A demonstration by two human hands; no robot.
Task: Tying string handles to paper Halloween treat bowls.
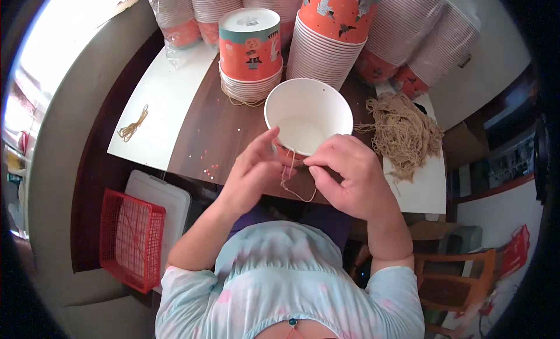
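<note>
Basket (131, 237), red and wire-meshed, sits on the floor far left of the open paper cup (308, 118), which I take as my landmark. Left of the cup too, on the white board (166, 100), I see one loose bit of string (133, 124). Just behind the cup stand stacks of printed orange cups (251, 53), some in plastic sleeves. At the cup's near rim my left hand (252, 173) has its fingers pinched on a thin tan string (290, 178), and my right hand (350, 176), just right of it, is pinched on the same string, whose loop hangs below the cup's edge. I judge the string fitting on this cup as under way, not finished: the loop is slack. Right of the cup lies a thick bundle of strings (404, 132), so I judge much remains.
</note>
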